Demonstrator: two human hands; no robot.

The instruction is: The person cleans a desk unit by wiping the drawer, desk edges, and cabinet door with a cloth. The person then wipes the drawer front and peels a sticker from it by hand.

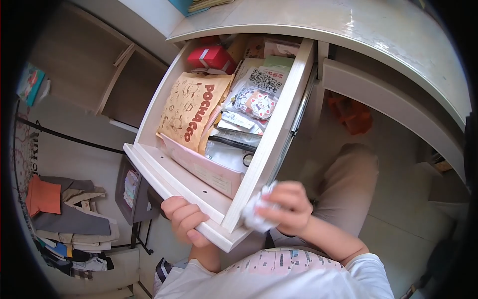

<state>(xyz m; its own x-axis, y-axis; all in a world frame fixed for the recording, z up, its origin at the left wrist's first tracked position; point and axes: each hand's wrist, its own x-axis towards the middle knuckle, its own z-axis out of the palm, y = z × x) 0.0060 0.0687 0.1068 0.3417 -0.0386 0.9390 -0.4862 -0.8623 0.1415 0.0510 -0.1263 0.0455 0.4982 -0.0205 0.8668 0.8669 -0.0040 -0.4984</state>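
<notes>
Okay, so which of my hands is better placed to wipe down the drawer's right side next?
Your right hand, I'd say: it holds the crumpled white wad beside that side, while your left hand grips the drawer front.

Pale tiled floor [393,209], a glossy curved desktop [318,19]; at left, wooden shelving [74,55] and a black rail [74,138]

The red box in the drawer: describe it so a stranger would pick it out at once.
Below the curved desktop, find the open drawer. In its far-left corner, just beyond the brown POCHACCO bag, sits the small red box. Its bright red surface with a pale ribbon-like band sets it apart from the brown bag and the black-and-white QR-code sheet.
</notes>
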